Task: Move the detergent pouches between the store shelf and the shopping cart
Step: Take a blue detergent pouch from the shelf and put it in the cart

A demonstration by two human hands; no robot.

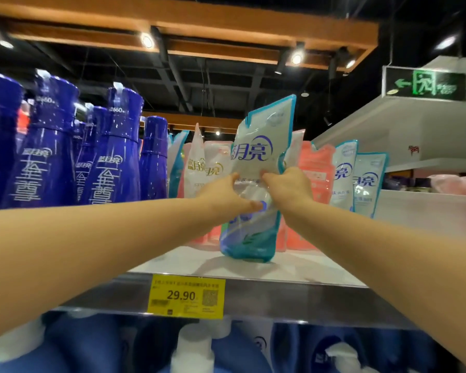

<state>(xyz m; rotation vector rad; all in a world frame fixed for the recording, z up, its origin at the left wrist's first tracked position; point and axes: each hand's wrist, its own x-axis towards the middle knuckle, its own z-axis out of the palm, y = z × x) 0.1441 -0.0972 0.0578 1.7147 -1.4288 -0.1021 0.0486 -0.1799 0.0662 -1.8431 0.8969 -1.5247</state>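
A white and teal detergent pouch stands upright on the white store shelf, its bottom resting near the shelf's front. My left hand grips its left side at mid-height, thumb across the front. My right hand grips its right side, fingers curled round the edge. Behind it stand pink and white pouches and more teal pouches in a row. The shopping cart is not in view.
Tall dark blue detergent bottles fill the shelf's left part. A yellow price tag reading 29.90 hangs on the shelf's front rail. Blue jugs with white caps sit on the shelf below. A green exit sign hangs at upper right.
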